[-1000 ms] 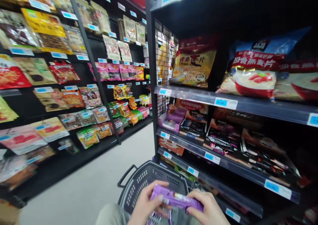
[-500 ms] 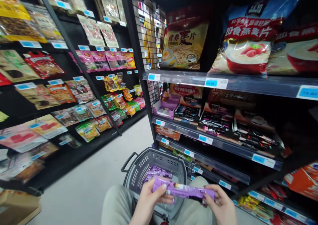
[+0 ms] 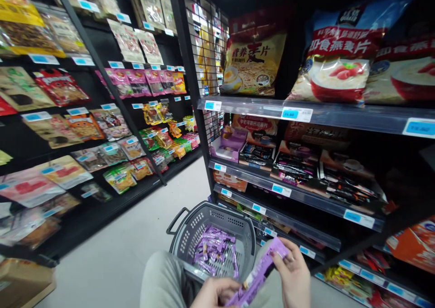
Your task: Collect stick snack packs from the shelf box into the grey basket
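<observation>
Between my two hands a long purple stick packet (image 3: 258,274) is held at a slant, its upper end to the right. My right hand (image 3: 294,269) pinches the upper end between thumb and fingers. My left hand (image 3: 215,293) is closed around the lower end at the bottom edge of the view, with part of its fingers hidden. Just beyond the hands stands a grey shopping basket (image 3: 245,235) with slotted sides, above and between my knees. Several like purple stick packets (image 3: 212,249) lie loose inside it.
A dark shelf rack (image 3: 248,174) rises close on the right, with boxes of sachets and oatmeal bags (image 3: 336,67). Across the aisle floor (image 3: 136,235), another rack holds hanging snack bags (image 3: 117,81). A cardboard box (image 3: 25,281) sits at the lower left.
Both hands have come nearer to me, and the packet has turned from nearly level to steeply slanted. More of the packets in the basket now show.
</observation>
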The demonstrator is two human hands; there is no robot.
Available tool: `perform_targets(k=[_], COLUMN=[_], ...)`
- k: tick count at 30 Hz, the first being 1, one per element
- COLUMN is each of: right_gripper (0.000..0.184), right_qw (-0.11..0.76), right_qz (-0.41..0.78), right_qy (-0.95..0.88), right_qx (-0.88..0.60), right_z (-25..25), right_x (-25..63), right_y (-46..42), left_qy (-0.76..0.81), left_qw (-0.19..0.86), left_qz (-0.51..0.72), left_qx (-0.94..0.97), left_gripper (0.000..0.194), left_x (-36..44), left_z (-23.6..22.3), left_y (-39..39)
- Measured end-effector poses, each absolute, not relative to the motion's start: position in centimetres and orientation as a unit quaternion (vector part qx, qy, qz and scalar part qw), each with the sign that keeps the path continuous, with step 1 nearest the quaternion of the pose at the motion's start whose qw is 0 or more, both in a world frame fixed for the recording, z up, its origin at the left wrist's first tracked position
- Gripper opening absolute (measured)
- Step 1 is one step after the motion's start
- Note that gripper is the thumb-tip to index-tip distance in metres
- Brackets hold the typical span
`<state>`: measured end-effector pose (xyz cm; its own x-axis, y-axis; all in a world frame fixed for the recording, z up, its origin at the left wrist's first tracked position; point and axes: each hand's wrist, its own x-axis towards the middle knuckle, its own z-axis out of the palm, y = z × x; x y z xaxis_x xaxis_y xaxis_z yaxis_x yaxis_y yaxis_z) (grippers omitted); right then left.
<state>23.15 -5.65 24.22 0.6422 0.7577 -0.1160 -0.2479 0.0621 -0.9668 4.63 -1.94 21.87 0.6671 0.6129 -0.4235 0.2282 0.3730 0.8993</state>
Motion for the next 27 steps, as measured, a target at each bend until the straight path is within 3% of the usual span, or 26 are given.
perform_targets(k=[4, 13, 27], right_gripper=[0.054, 0.035, 0.031], right_qw=[0.669, 0.598, 0.649], right_qz=[0.408, 0.536, 0.441], right_qy=[-0.265, -0.303, -0.279], right_qx=[-0.562, -0.513, -0.553], right_z=[23.9, 23.2, 26.5], right_x=[21.2, 17.2, 17.4], right_y=[-5.3, -6.1, -6.6], left_qy=[0.384, 0.347, 0.349], left_qw=[0.739, 0.745, 0.766], left_qz=[0.195, 0.258, 0.249], left_qx=[0.518, 0.507, 0.479], left_gripper=[0.037, 0.031, 0.034], left_x=[5.1, 5.0, 5.2], left_z=[21.2, 22.2, 23.2], left_y=[-2.2, -2.7, -4.0])
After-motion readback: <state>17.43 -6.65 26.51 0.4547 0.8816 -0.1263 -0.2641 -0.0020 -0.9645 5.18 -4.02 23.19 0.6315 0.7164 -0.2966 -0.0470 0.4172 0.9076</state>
